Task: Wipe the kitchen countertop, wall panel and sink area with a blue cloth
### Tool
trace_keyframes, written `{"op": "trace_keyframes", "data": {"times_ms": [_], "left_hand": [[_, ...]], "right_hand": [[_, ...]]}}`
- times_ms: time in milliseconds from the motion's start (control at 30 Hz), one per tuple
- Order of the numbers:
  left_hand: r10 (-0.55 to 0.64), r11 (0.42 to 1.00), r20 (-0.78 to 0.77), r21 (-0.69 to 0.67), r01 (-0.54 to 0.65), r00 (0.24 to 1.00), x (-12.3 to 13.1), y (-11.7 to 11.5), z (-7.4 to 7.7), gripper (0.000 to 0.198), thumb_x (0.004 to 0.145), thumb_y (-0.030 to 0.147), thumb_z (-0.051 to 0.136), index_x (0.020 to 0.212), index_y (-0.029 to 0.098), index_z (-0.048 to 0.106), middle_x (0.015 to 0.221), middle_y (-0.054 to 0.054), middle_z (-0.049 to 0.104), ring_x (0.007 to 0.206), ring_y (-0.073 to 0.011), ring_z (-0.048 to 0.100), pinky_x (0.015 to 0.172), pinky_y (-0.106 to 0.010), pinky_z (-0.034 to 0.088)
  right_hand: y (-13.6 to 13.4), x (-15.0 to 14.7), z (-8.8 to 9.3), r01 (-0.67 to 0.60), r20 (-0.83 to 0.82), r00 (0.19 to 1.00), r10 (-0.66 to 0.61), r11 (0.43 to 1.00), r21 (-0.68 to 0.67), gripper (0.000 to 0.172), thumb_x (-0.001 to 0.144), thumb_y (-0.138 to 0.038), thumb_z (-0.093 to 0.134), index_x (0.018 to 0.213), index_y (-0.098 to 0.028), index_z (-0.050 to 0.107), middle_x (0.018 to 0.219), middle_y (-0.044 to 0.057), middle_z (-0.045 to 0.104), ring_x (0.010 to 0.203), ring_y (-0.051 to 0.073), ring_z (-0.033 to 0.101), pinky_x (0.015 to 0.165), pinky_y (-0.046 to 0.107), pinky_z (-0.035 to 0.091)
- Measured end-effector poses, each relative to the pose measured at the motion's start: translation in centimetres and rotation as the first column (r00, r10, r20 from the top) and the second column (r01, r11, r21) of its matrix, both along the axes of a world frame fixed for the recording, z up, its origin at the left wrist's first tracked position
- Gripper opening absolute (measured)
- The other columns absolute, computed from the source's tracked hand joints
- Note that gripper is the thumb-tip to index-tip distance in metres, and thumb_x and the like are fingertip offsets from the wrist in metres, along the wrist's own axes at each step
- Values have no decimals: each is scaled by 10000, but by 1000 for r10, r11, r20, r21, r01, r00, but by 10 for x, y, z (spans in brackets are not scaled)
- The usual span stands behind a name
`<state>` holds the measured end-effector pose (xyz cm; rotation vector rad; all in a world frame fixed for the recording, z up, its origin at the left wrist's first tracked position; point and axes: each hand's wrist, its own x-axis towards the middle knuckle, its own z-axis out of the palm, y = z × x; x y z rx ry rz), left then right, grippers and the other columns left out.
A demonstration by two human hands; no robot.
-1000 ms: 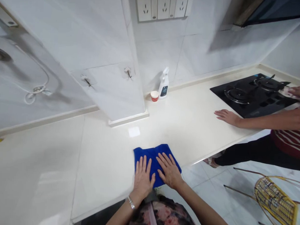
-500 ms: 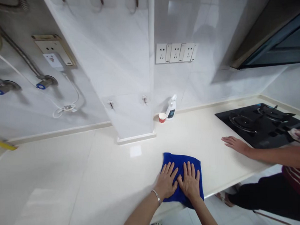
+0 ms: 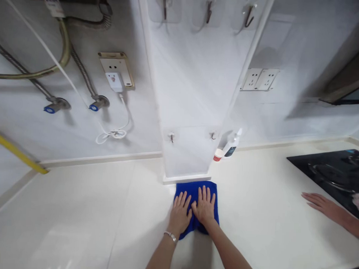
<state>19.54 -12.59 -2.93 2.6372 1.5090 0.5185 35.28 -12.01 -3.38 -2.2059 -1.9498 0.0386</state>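
Observation:
A blue cloth [image 3: 195,187] lies spread on the white countertop [image 3: 147,212], its far edge close to the foot of the wall pillar. Flat on its left half rests my left hand [image 3: 180,213], fingers spread, with a bracelet on the wrist. My right hand [image 3: 205,205] presses on the cloth's right half, its fingers stretched out too. The two thumbs come near each other over the cloth. Neither hand grips the fabric, and parts of it are hidden beneath the palms.
Beside the pillar [image 3: 195,92] stand a white spray bottle [image 3: 231,144] and a small red-and-white cup [image 3: 218,154]. A co-worker's hand [image 3: 320,204] lies on the counter near the black gas stove [image 3: 331,171]. A yellow pipe [image 3: 16,150] runs along the left wall.
Both my hands and the blue cloth have slid across the counter toward the pillar, away from the front edge. The view has turned left. The co-worker's hand still lies by the stove.

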Motion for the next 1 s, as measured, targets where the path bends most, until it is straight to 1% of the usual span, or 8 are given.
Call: {"op": "trace_keyframes", "data": {"times_ms": [100,200,300,400,567,733,867,1000], "left_hand": [[82,995,-26,56,-81,996,-47,3,1,558,991,244,455,1546,228,393,1626,-88,371,1514,-280,341,1205,-535,418],[123,990,-45,81,-119,991,-90,-1,3,549,1005,270,450,1549,233,386,1622,-89,378,1506,-268,358,1193,-521,437],[189,977,-53,113,-183,980,-129,-15,2,552,1006,302,462,1549,232,390,1618,-85,387,1495,-274,379,1176,-517,459],[295,944,-46,170,-284,954,-157,-36,-8,555,1005,322,456,1545,206,399,1618,-97,385,1495,-293,375,1158,-521,478],[420,885,-31,237,-402,907,-170,-59,-29,571,953,185,423,1522,127,430,1565,-155,450,1464,-318,420,1124,-532,509],[422,876,64,226,-425,904,-168,-58,-25,672,943,195,461,1591,188,288,1650,-133,307,1550,-337,238,1181,-600,430],[411,881,83,219,-419,908,-182,-37,-17,619,958,237,472,1564,170,364,1646,-160,306,1544,-363,247,1182,-612,414],[397,897,58,185,-401,916,-203,3,-14,581,960,249,463,1536,186,423,1645,-147,312,1525,-350,302,1180,-585,423]], "right_hand": [[14,-49,8,-78,-33,996,78,997,-15,772,933,-462,455,1593,-84,324,1689,194,220,1576,402,146,1243,656,53],[16,-91,15,-125,-57,991,123,991,-37,810,929,-486,477,1600,-71,295,1690,213,193,1578,415,120,1246,658,35],[10,-122,23,-235,-83,970,230,970,-55,813,948,-502,453,1609,-71,259,1695,205,170,1581,415,97,1249,668,32],[1,-146,29,-401,-101,914,394,914,-60,813,965,-536,427,1624,-107,221,1706,163,141,1589,390,82,1265,654,61],[-15,-173,28,-555,-90,831,549,830,-56,782,989,-512,399,1632,-125,178,1712,127,100,1591,363,108,1281,627,121],[-7,-179,26,-634,-67,773,631,771,-57,752,998,-491,398,1633,-154,178,1710,103,126,1591,341,130,1292,600,139],[20,-184,34,-691,-100,723,684,716,-96,735,1007,-489,381,1634,-161,181,1717,90,113,1597,316,104,1305,554,129],[54,-201,37,-661,-108,750,652,740,-126,741,1002,-483,384,1629,-134,197,1715,116,136,1600,307,79,1307,533,119]]}}
